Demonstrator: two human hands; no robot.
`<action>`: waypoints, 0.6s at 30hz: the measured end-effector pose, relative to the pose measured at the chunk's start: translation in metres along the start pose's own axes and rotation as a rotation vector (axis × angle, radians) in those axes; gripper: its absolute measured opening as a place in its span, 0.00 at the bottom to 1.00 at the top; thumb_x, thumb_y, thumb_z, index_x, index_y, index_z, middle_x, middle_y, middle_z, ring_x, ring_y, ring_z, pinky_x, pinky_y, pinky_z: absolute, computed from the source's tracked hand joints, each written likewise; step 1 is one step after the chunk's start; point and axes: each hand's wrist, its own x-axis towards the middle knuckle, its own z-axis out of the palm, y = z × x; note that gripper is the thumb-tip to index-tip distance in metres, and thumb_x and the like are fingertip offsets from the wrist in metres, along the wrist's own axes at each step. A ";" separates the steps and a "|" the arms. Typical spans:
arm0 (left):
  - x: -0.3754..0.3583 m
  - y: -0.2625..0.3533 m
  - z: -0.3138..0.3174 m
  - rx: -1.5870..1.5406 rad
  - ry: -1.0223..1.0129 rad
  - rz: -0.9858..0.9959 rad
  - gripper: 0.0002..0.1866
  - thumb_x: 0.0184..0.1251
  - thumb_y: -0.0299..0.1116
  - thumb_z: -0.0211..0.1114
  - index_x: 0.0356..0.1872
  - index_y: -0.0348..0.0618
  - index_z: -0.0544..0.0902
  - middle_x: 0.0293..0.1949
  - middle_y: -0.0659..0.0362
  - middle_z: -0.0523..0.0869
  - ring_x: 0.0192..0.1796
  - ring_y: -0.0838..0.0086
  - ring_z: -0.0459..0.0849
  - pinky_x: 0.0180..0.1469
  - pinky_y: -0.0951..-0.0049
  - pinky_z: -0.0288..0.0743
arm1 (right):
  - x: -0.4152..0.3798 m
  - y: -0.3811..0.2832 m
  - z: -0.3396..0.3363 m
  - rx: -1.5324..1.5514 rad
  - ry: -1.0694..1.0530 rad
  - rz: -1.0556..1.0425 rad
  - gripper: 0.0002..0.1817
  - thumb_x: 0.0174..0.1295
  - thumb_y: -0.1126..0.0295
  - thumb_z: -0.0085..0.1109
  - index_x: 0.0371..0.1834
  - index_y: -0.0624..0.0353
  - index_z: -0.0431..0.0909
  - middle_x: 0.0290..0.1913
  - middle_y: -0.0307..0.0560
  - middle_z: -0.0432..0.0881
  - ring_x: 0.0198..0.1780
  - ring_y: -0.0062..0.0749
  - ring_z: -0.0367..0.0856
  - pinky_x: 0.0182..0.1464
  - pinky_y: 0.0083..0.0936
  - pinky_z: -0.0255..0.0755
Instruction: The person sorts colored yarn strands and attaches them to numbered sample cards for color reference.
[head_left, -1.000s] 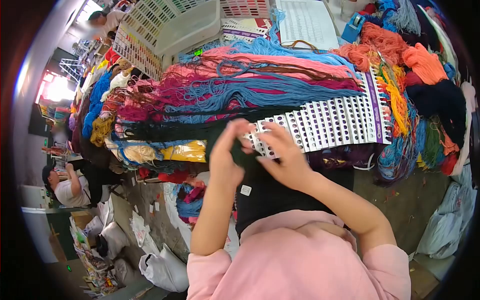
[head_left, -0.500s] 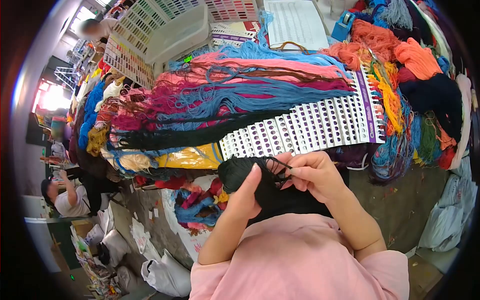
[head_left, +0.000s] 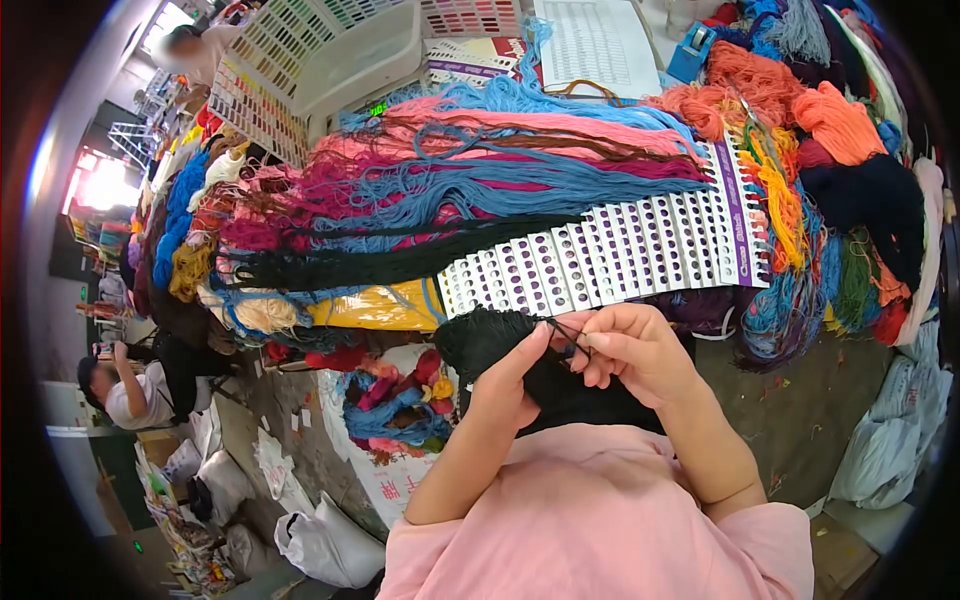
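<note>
both hands (head_left: 645, 358) hold thread (head_left: 487, 340) by cards' edge (head_left: 600, 297)

Solid black yarn (head_left: 480, 342), plain pink shirt (head_left: 590, 515), white cards (head_left: 588, 262) in dark-dotted rows, coral-orange skein (head_left: 843, 122)

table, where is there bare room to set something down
Between the paper and tape dispenser, a narrow strip looks bare. Below, mostly bare floor lies between the right arm and plastic bags. It is crowded beyond the right hand and black yarn: punched cards and coloured yarn lie packed together.
</note>
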 end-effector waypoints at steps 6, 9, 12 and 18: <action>0.000 -0.001 -0.006 -0.058 -0.033 0.060 0.23 0.61 0.40 0.41 0.47 0.27 0.65 0.43 0.52 0.73 0.39 0.73 0.71 0.45 0.73 0.64 | -0.001 -0.003 0.002 0.036 0.026 0.031 0.06 0.54 0.74 0.47 0.29 0.66 0.71 0.27 0.47 0.76 0.21 0.19 0.74 0.21 0.10 0.67; -0.002 0.000 0.000 -0.073 0.030 0.025 0.21 0.60 0.39 0.42 0.45 0.29 0.67 0.44 0.51 0.72 0.40 0.71 0.72 0.47 0.71 0.64 | 0.000 0.003 -0.002 -0.006 0.022 0.004 0.05 0.52 0.75 0.50 0.28 0.66 0.72 0.26 0.44 0.76 0.18 0.16 0.70 0.19 0.08 0.62; -0.003 0.000 0.006 -0.090 0.043 0.019 0.18 0.60 0.37 0.43 0.43 0.30 0.69 0.45 0.51 0.72 0.41 0.71 0.72 0.48 0.71 0.64 | 0.000 0.005 0.001 -0.096 0.078 0.002 0.05 0.50 0.76 0.52 0.27 0.67 0.73 0.24 0.42 0.75 0.16 0.13 0.66 0.17 0.07 0.58; -0.001 -0.006 0.002 0.131 0.149 0.030 0.12 0.57 0.29 0.53 0.41 0.37 0.74 0.38 0.60 0.76 0.39 0.81 0.73 0.38 0.84 0.67 | -0.004 0.003 0.010 -0.109 0.114 0.009 0.06 0.50 0.76 0.51 0.26 0.68 0.75 0.21 0.42 0.75 0.14 0.14 0.66 0.14 0.08 0.56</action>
